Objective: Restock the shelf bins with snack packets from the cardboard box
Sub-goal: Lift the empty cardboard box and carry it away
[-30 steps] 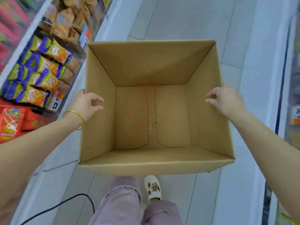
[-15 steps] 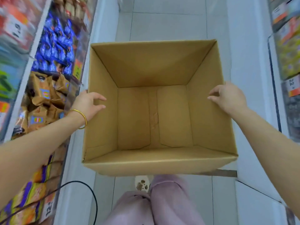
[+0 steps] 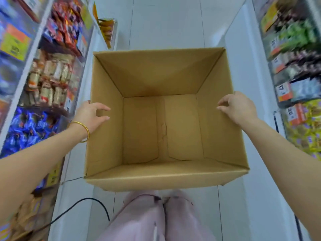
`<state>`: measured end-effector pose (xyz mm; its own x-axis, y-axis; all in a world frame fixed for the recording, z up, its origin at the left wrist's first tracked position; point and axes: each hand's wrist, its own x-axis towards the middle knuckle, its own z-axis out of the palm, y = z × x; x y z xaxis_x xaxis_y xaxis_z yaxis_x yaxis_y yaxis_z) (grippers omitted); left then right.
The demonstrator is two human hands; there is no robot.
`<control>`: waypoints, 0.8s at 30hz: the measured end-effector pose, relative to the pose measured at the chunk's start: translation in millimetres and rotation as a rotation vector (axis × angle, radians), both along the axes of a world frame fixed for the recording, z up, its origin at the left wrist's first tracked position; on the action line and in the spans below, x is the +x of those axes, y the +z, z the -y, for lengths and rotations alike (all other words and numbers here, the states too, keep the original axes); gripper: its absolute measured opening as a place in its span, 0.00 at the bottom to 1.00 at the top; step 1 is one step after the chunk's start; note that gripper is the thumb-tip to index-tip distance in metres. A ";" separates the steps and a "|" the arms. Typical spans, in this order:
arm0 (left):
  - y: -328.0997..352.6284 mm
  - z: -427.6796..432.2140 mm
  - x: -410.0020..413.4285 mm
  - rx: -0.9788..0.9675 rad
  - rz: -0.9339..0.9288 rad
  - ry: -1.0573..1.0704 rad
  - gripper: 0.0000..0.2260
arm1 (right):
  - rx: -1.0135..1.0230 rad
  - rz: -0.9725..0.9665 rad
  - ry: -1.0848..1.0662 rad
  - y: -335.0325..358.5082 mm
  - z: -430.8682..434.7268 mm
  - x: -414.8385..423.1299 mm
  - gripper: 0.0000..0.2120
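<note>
Head view, nearest first: two legs in pale pink trousers (image 3: pixel 156 221) stood at 6 o'clock, and one thin black cable (image 3: pixel 81 206) looped over the white tiled floor (image 3: pixel 165 23) at 7 o'clock. Just beyond hung one open-topped brown corrugated cardboard box (image 3: pixel 161 180), held off the floor at mid-frame. It was level, its mouth turned up so the inside could be read at a glance. It held no snack packets; only its bare folded bottom flaps showed.

Two hands carried it, one on each side, likely to keep so wide a box balanced. The left hand (image 3: pixel 90 115), with one slim gold bangle (image 3: pixel 85 131) at the wrist, grasped the rim at 9 o'clock, fingers hooked over the wall. The right hand (image 3: pixel 238 108) clasped the rim at 3 o'clock the same way.

Farther out, clear-fronted shelf bins (image 3: pixel 74 84) flanked the aisle. They held shiny blue packets (image 3: pixel 26 129) at 9 o'clock, beige packets (image 3: pixel 50 80) at 10, red packets (image 3: pixel 66 32) at 11 and yellow packets (image 3: pixel 309 133) at 3, all too blurred to count. With the box empty, restocking from it looked finished.
</note>
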<state>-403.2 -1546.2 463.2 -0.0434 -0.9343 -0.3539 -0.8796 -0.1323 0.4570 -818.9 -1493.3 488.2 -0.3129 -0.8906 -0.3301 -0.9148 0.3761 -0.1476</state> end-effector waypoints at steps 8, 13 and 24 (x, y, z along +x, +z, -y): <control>13.6 215.1 -64.4 -0.021 0.032 -0.002 0.14 | -0.027 0.005 0.002 6.3 212.6 -62.8 0.12; 17.5 344.5 -98.4 -0.049 0.019 0.020 0.13 | -0.054 0.003 0.082 13.2 359.1 -97.7 0.12; 8.9 616.6 -149.2 -0.073 -0.005 0.084 0.13 | -0.065 -0.025 0.146 19.3 658.1 -150.9 0.11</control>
<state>-552.3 -2162.8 472.1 0.0344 -0.9581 -0.2845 -0.8644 -0.1714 0.4727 -969.8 -2151.4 507.6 -0.1858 -0.9464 -0.2642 -0.9628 0.2291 -0.1433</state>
